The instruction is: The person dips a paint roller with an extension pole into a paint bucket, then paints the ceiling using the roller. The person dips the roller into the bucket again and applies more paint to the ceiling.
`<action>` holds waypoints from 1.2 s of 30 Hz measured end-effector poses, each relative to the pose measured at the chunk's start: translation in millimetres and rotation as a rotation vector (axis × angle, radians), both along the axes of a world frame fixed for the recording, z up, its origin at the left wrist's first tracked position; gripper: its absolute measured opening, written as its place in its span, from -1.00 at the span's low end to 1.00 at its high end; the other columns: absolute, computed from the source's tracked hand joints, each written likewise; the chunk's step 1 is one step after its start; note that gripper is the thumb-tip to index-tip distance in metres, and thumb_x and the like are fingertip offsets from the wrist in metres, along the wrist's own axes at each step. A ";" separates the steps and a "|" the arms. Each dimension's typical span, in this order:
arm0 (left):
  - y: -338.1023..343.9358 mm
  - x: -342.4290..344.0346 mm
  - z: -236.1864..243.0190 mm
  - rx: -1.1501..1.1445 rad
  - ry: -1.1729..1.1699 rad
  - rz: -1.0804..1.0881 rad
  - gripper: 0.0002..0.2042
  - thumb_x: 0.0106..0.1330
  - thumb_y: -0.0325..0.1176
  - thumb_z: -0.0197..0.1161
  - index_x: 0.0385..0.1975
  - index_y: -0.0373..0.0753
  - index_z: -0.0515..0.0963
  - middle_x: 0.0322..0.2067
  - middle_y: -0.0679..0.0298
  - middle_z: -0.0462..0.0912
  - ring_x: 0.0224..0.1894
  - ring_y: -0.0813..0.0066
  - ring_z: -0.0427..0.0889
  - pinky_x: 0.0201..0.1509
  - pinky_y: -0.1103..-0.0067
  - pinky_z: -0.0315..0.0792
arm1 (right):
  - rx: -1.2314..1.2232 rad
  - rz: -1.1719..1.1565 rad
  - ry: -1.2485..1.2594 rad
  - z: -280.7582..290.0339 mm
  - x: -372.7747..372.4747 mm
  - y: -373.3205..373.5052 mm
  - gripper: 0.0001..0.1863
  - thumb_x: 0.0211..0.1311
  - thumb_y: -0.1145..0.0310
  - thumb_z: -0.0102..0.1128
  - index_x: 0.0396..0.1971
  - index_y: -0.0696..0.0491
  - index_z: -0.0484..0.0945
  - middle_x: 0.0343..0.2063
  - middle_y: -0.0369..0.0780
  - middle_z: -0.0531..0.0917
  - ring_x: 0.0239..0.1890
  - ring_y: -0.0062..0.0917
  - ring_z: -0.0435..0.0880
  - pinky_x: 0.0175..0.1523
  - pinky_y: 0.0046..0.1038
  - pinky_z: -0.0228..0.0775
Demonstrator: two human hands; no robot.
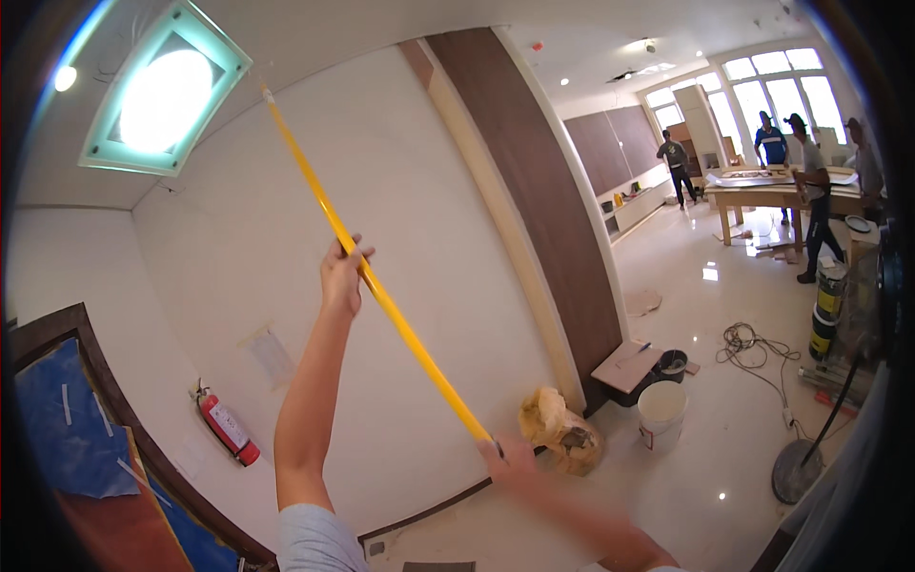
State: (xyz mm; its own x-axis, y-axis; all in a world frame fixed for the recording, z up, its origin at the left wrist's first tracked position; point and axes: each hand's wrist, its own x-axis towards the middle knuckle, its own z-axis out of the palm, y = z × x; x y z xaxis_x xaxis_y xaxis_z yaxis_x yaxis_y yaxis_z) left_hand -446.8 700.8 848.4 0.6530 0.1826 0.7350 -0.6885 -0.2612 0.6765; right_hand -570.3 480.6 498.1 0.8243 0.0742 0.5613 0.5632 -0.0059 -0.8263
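A long yellow pole [410, 336] slants across the view, its upper end reaching up and left to where the white wall meets the ceiling. The fitting at that far end is pale and too small to make out. My left hand [343, 276] grips the pole partway up, arm raised. Lower down, my right hand [515, 465] is closed around the pole near its bottom end and is slightly blurred. Just left of the pole's tip, a lit square glass ceiling lamp [164, 95] glows.
A fire extinguisher [227, 427] hangs on the left wall. On the right floor stand a yellowish plastic bag [560, 434], a white bucket [661, 412], a coiled cable [758, 345] and stacked pails [827, 310]. Several people work around a wooden table [762, 195] farther back.
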 end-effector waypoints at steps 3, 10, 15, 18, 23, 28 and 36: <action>-32.2 -46.9 -33.8 -0.003 -0.029 -0.088 -0.57 0.49 -0.59 0.05 0.34 -0.45 0.33 0.19 0.08 0.51 0.06 0.30 0.66 0.11 0.48 0.54 | 0.041 -0.008 -0.024 -47.0 -27.2 -24.1 -0.58 0.46 0.10 0.21 -0.45 0.16 0.47 -0.68 -0.06 0.47 -0.61 -0.14 0.46 -0.42 -0.19 0.31; -111.7 -157.5 -81.8 0.039 -0.089 -0.154 -0.37 0.46 -0.60 0.08 0.52 -0.41 0.11 0.14 0.07 0.53 0.05 0.32 0.65 0.15 0.43 0.53 | 0.042 -0.033 -0.010 -112.4 -92.7 -75.9 -0.61 0.44 0.12 0.24 -0.46 0.14 0.49 -0.71 -0.10 0.48 -0.67 -0.25 0.52 -0.50 -0.25 0.30; -164.4 -215.3 -102.9 0.116 -0.142 -0.195 -0.35 0.50 -0.55 0.12 0.54 -0.41 0.04 0.11 0.12 0.53 -0.01 0.41 0.65 0.15 0.50 0.56 | 0.084 -0.082 -0.060 -139.9 -135.5 -114.5 -0.64 0.42 0.14 0.25 -0.40 0.17 0.55 -0.71 -0.11 0.49 -0.66 -0.30 0.54 -0.49 -0.29 0.33; -183.7 -240.9 -112.6 0.130 -0.146 -0.258 -0.34 0.53 -0.49 0.14 0.55 -0.39 0.02 0.09 0.16 0.52 -0.04 0.45 0.65 0.14 0.53 0.56 | 0.013 -0.109 -0.104 -146.1 -160.4 -136.5 -0.61 0.55 0.09 0.04 -0.29 0.13 0.56 -0.57 -0.06 0.53 -0.52 -0.13 0.54 -0.40 -0.16 0.32; -201.9 -269.1 -122.4 0.197 -0.140 -0.312 -0.33 0.55 -0.45 0.15 0.55 -0.39 -0.02 0.11 0.17 0.50 -0.02 0.47 0.67 0.11 0.53 0.58 | -0.050 -0.123 -0.036 -165.7 -189.0 -160.7 -0.75 0.48 0.26 0.19 -0.24 0.18 0.59 -0.49 -0.06 0.61 -0.49 -0.15 0.56 -0.40 -0.12 0.32; -216.0 -288.9 -126.9 0.239 -0.199 -0.372 -0.28 0.54 -0.45 0.17 0.56 -0.41 -0.09 0.16 0.12 0.48 -0.03 0.43 0.69 0.09 0.51 0.62 | -0.361 -0.419 -0.453 -257.8 -176.3 -168.3 -0.73 0.23 0.51 0.41 -0.09 0.20 0.62 -0.17 0.08 0.64 -0.29 -0.12 0.59 -0.32 -0.12 0.36; -230.9 -293.0 -131.1 0.232 -0.174 -0.430 -0.27 0.56 -0.43 0.15 0.56 -0.42 -0.14 0.10 0.08 0.50 -0.08 0.37 0.73 0.08 0.49 0.64 | -0.299 -0.442 -0.451 -204.1 -208.0 -197.8 -0.86 0.37 0.44 0.31 -0.17 0.16 0.61 -0.28 -0.03 0.65 -0.39 -0.21 0.58 -0.39 -0.18 0.34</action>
State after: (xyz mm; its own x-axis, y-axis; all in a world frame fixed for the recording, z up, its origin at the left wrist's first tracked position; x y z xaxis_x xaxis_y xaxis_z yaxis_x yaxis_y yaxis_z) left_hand -739.8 469.9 717.3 0.4978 -0.2560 0.8286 -0.8637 -0.0592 0.5006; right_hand -778.3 282.8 294.0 0.5042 -0.0095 0.8635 0.7434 -0.5040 -0.4397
